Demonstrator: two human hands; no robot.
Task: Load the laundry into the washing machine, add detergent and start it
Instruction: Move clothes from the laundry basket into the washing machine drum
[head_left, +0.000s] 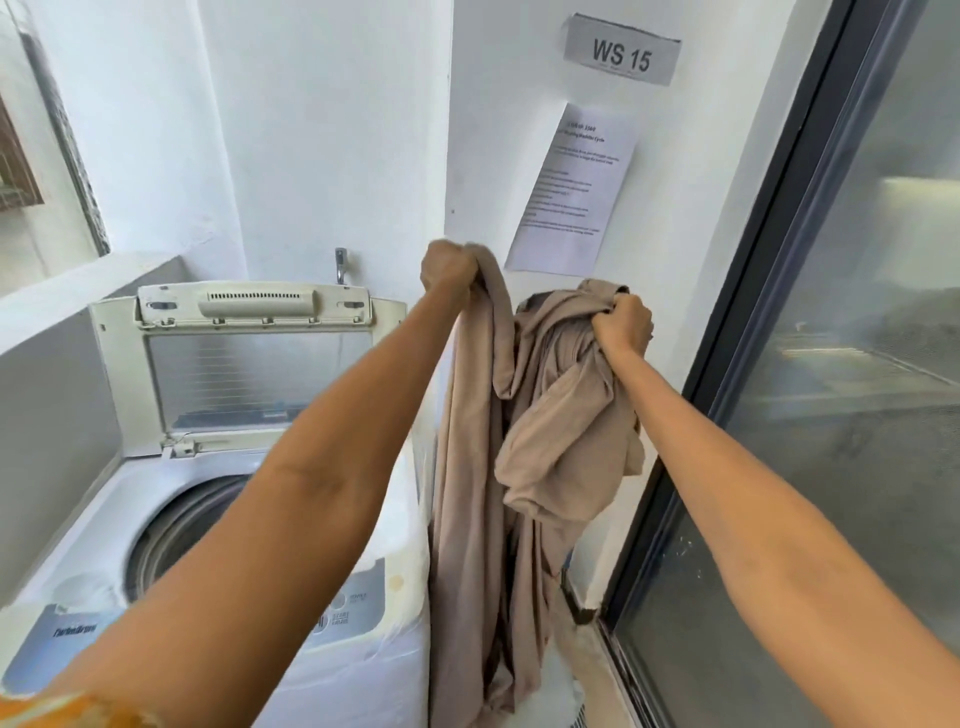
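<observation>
**Beige garment held up beside an open top-loading washer**

Both arms reach forward. The left hand (448, 270) is a closed fist gripping one edge of a beige garment (524, 415); the right hand (623, 325) has its fingers curled tight round a bunched part of the same cloth. The garment hangs between and below the two hands, to the right of the washing machine (332, 665) and in front of the white wall, its lower folds trailing down toward the floor. The washer's lid (254, 364) stands raised, and the drum opening (176, 525) is exposed. The control panel (337, 613) carries small print too blurred to read. On the wall, a grey sign (623, 49) reads "WS 15"; below it a printed sheet (571, 192) is taped up, its text illegible. A dark-framed glass door (831, 364) stands at right.
</observation>
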